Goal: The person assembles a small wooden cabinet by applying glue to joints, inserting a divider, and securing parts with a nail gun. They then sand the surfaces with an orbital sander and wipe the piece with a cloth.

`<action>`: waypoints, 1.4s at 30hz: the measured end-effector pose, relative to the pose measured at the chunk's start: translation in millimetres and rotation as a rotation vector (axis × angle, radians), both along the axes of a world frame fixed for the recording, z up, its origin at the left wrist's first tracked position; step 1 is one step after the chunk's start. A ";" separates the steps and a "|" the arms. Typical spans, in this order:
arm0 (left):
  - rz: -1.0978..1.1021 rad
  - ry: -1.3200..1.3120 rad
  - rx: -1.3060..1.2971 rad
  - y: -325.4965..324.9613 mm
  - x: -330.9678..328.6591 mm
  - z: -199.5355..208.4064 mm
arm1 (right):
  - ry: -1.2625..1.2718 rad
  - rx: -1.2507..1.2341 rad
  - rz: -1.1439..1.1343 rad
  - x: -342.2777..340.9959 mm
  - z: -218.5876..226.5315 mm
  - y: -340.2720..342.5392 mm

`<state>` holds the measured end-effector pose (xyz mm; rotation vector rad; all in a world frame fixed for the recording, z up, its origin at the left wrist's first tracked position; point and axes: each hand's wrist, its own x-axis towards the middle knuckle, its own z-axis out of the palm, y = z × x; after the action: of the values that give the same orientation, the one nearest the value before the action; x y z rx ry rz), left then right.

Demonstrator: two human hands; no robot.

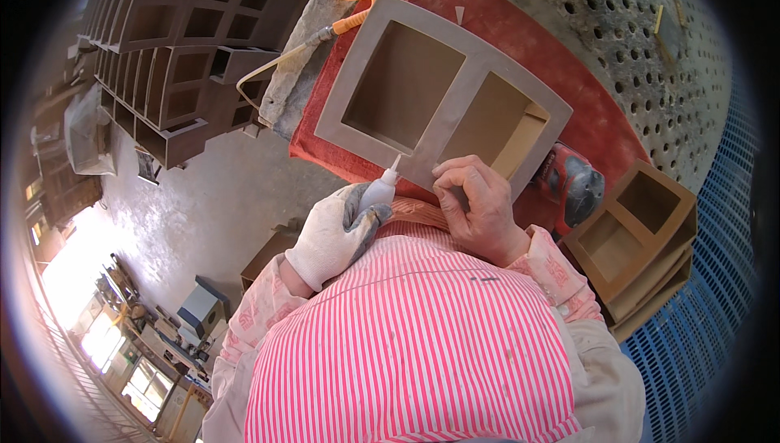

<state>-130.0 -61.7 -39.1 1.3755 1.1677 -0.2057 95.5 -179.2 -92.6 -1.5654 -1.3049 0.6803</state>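
Observation:
My left hand [323, 236], in a white glove with grey fingers, is closed round a small white glue bottle [379, 191]. The bottle's thin nozzle points up at the near edge of a grey-brown box [452, 110] with two rectangular openings. Bare and curled, my right hand [483, 209] is at the same near edge, just right of the bottle. Its thumb and fingertips come together in a pinch; whatever they hold, if anything, is hidden. The box lies tilted on a red cloth [561, 61], its inner walls brown.
An orange air blow gun [370, 6] with a hose lies behind the box. Right of it sits a red and black power tool [573, 183], beside stacked brown two-opening frames [630, 236]. Many similar boxes [166, 61] are piled at left. A perforated surface [605, 16] extends behind.

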 end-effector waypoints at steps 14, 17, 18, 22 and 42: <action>-0.017 0.032 -0.020 2.5 4.7 5.7 | 0.026 0.003 -0.006 0.2 -1.3 -3.0; 0.023 -0.011 -0.045 2.0 2.8 2.6 | 0.034 0.000 -0.008 -0.7 -1.2 -3.1; 0.065 -0.047 -0.068 1.1 1.2 1.4 | 0.038 -0.004 -0.011 -1.0 -0.3 -2.7; 0.158 -0.223 -0.053 -2.8 -11.0 -4.3 | 0.182 -0.013 -0.057 0.6 9.1 3.5; 0.394 -0.487 -0.029 -14.0 -53.1 -25.2 | -0.524 -0.144 0.445 19.7 26.1 84.5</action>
<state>-183.1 -75.7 -64.3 1.0608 0.9883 0.3743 115.2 -94.7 -66.6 -1.6463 -2.0741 0.6649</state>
